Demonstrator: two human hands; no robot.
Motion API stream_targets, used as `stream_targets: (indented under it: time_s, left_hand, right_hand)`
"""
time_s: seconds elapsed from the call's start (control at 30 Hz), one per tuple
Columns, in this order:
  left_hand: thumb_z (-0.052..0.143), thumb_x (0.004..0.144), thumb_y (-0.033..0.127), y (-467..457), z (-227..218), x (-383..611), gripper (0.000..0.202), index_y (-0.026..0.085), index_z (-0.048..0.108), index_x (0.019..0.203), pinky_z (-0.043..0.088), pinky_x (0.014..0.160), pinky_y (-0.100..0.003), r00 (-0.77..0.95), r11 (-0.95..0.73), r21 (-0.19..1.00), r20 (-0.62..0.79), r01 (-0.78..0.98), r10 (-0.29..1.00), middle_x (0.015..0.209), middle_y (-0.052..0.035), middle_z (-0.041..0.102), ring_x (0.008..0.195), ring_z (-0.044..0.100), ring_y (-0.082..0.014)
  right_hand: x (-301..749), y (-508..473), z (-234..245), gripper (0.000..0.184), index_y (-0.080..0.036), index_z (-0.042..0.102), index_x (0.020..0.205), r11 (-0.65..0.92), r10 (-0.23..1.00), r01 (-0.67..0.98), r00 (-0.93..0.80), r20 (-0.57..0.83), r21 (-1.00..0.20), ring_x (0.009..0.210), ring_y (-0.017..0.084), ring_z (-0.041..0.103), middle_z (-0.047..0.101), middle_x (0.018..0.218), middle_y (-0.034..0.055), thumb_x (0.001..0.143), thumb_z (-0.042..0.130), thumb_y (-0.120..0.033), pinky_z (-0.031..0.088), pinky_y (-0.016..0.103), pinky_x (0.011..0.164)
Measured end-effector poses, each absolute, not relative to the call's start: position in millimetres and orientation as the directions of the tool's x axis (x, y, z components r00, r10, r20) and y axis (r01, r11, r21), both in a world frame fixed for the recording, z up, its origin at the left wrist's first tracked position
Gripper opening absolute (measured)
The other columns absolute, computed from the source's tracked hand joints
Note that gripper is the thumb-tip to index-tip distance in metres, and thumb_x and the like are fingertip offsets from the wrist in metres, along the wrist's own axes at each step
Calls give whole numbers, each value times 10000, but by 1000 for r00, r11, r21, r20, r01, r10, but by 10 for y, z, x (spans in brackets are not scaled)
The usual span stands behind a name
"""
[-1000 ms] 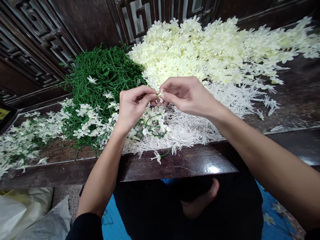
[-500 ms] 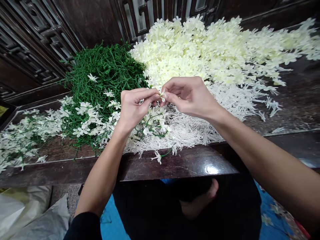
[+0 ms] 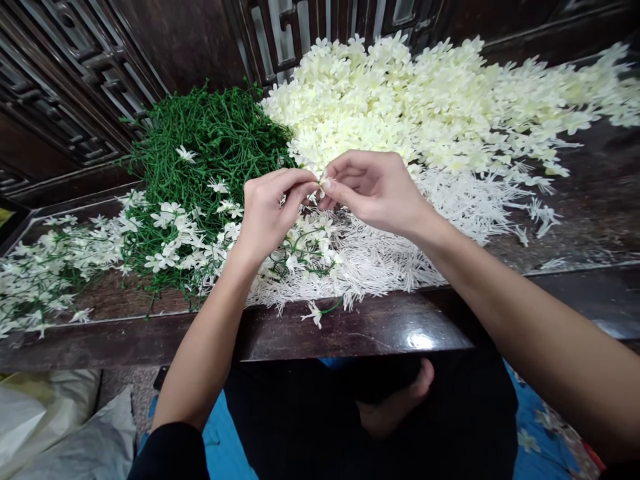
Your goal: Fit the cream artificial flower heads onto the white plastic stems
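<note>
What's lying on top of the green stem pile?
One white flower lies on the upper part of the green stem pile; more white flowers lie over its lower part. What is underneath is covered by the stems.

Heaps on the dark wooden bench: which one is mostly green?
The tangled heap of thin green stems, beyond the left hand; the pale-yellow petal heap, white thin-strand heap and white-flowered sprays at far left look pale.
</note>
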State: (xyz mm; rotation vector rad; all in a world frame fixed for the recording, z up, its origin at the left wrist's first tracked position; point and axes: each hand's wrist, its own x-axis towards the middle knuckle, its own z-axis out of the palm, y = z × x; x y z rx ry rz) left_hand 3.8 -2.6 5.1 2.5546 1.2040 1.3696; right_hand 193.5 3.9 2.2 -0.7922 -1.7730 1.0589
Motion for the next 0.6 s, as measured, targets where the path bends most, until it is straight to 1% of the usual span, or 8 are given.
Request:
stream_targets:
  time_s: [0.07,0.13,0.2,0.3,0.4,0.5,0.6]
  left_hand:
    - [642,896,182,-21,52,39,97,202,718,839,525,666,-240,321,-694,350,696,629,642,793,-5,760,677,666,-115]
    - [635,895,177,-23,48,42,96,204,718,855,535,687,-250,318,-682,355,685,640,656,832,-9,770,706,677,-123]
    - [626,905,191,-29,42,45,97,206,718,875,538,694,-260,320,-677,362,676,641,664,851,-13,772,723,683,-129]
    - [627,910,205,-33,39,46,91,209,713,879,528,685,-265,321,-672,376,663,638,676,847,-13,766,726,680,-132]
    - [629,907,208,-28,39,41,85,212,707,871,514,676,-270,310,-665,388,662,638,683,827,-8,757,709,664,-130]
    - [619,910,209,-21,31,36,94,210,699,860,502,664,-271,310,-676,395,668,622,676,808,-2,745,688,649,-125]
    - [615,909,202,-17,12,37,103,205,686,835,490,646,-267,327,-692,384,674,611,662,763,8,722,660,634,-118]
  right_hand:
    - [1948,74,7,215,-216,672,927,437,829,52,-411,380,-898,844,209,712,723,968,35,755,793,-258,625,396,827]
    - [1956,82,16,283,-201,678,956,442,831,63,-403,383,-895,883,213,705,713,1022,42,722,824,-268,621,398,851]
    - [1952,65,45,231,-199,685,918,427,851,76,-370,372,-901,826,203,707,717,947,40,747,813,-286,629,392,811]
    - [1938,29,94,127,-219,697,812,418,872,87,-318,373,-904,710,190,699,711,808,35,794,786,-308,634,387,734]
    - [1935,20,109,111,-226,713,797,438,865,92,-314,391,-894,708,198,705,713,790,35,802,780,-314,636,405,730]
    - [1939,28,92,86,-222,710,804,437,861,100,-335,383,-894,720,204,714,718,788,38,806,772,-282,637,415,749]
    - [1940,26,75,87,-221,691,783,434,860,105,-344,377,-894,705,202,710,709,760,36,809,766,-255,634,404,724]
